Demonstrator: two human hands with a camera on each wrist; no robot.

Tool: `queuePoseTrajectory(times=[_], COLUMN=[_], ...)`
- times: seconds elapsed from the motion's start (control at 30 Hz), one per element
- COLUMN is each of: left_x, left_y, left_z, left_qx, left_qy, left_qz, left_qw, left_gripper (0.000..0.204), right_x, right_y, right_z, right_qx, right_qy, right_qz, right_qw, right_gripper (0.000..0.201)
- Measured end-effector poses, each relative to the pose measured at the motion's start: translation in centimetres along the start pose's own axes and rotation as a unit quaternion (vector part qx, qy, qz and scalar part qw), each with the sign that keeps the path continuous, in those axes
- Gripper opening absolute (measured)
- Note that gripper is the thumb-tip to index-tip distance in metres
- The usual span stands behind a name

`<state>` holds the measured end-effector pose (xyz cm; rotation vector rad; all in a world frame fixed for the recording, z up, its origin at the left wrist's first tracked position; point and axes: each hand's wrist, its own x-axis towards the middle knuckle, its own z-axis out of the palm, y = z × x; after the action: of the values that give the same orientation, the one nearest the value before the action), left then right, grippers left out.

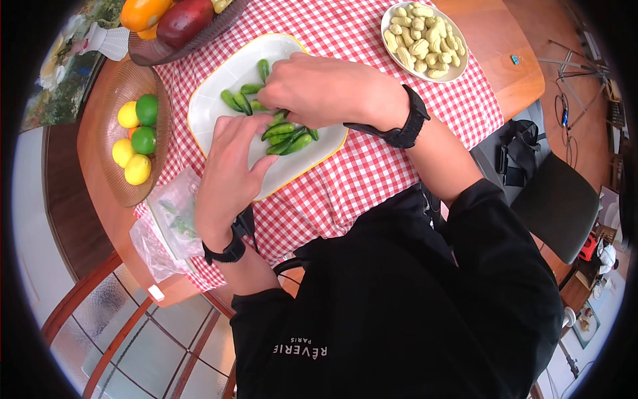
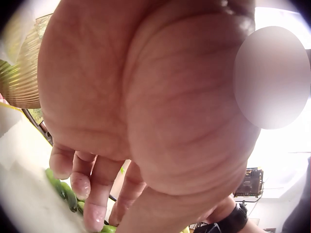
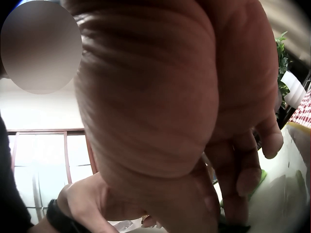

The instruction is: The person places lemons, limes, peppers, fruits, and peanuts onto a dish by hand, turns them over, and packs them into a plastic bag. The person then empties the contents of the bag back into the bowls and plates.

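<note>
A white plate (image 1: 212, 86) with a yellow rim holds several small green peppers (image 1: 279, 136), some in a cluster near my body and others spread farther back. My left hand (image 1: 229, 163) is over the plate's left side, thumb spread away from the fingers, fingertips right at the peppers. From the right, my right hand (image 1: 319, 90) reaches across the plate with its fingers pointing down among them. In the left wrist view, green peppers (image 2: 68, 194) lie beside the fingertips. The right fingertips are mostly hidden behind the hand, and I cannot tell whether they pinch a pepper.
Left of the plate stands a ribbed oval bowl (image 1: 109, 159) with lemons and green citrus. A fruit bowl (image 1: 199, 50) is behind it. Peanuts fill a bowl (image 1: 425, 40) at the back right. A clear plastic bag (image 1: 169, 226) lies at the near left on the checkered cloth (image 1: 372, 179).
</note>
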<state>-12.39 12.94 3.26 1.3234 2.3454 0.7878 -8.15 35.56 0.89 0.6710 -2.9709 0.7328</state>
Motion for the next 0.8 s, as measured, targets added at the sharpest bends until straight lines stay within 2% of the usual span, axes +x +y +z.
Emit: queuePoseTrajectory(times=[0.07,0.17,0.27,0.33,0.5,0.6,0.8], left_x=[0.0,0.0,-0.1,-0.1,-0.2,-0.1,-0.1], left_y=[0.0,-0.3,-0.3,-0.2,-0.3,-0.4,0.3], left_z=[-0.1,0.0,0.1,0.2,0.2,0.1,0.2], left_qx=[0.018,0.019,0.029,0.033,0.037,0.013,0.011], left_qy=[-0.019,-0.037,-0.031,-0.026,0.0,-0.014,-0.009], left_qz=[0.014,0.018,0.017,0.015,0.041,0.034,0.014], left_qw=[1.0,0.999,0.999,0.999,0.998,0.999,1.0], left_gripper=[0.05,0.048,0.047,0.047,0.044,0.042,0.041], right_x=[0.1,0.4,0.4,0.4,0.6,0.6,0.5], right_y=[-0.3,-0.6,-0.1,0.5,0.5,0.9,0.0], right_z=[-0.2,-1.2,-0.9,-0.6,-1.4,-1.1,-1.7], right_qx=[0.006,-0.015,-0.016,-0.047,-0.052,-0.038,-0.031], right_qy=[0.007,-0.034,-0.038,0.022,0.026,0.047,0.024], right_qz=[-0.008,0.011,0.03,-0.001,0.013,0.0,0.016], right_qw=[1.0,0.999,0.999,0.999,0.998,0.998,0.999], right_gripper=[0.008,0.009,0.009,0.01,0.011,0.01,0.012])
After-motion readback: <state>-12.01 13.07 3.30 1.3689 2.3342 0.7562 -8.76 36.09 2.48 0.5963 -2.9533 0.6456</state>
